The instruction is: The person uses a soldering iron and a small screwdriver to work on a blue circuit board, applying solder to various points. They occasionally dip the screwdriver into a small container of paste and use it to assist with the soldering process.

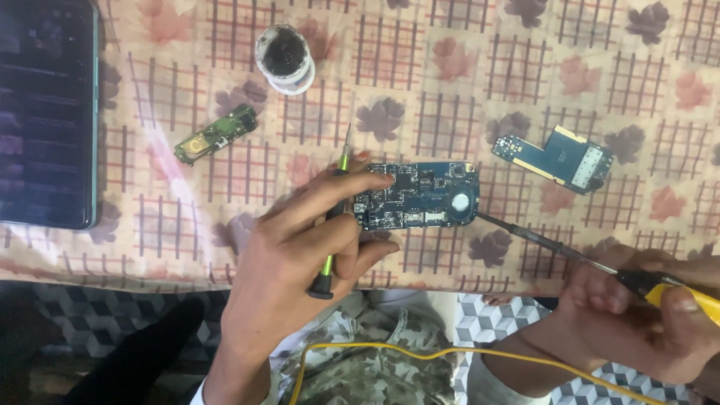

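A blue circuit board [431, 193] lies on the patterned tablecloth [465, 82] near the table's front edge. My left hand [300, 255] holds a green and black screwdriver [334, 217] upright between the fingers, and its index finger presses on the board's left end. My right hand [637, 315] grips the yellow handle of a soldering iron [555, 246]. The iron's dark tip touches the board's lower right corner. A yellow cord [420, 354] runs from it below the table edge.
A second blue board [559, 156] lies to the right. A small green board [216, 133] sits to the left. A round white pot of dark paste [285, 58] stands at the back. A dark phone [46, 112] lies at the far left. Tiled floor shows below.
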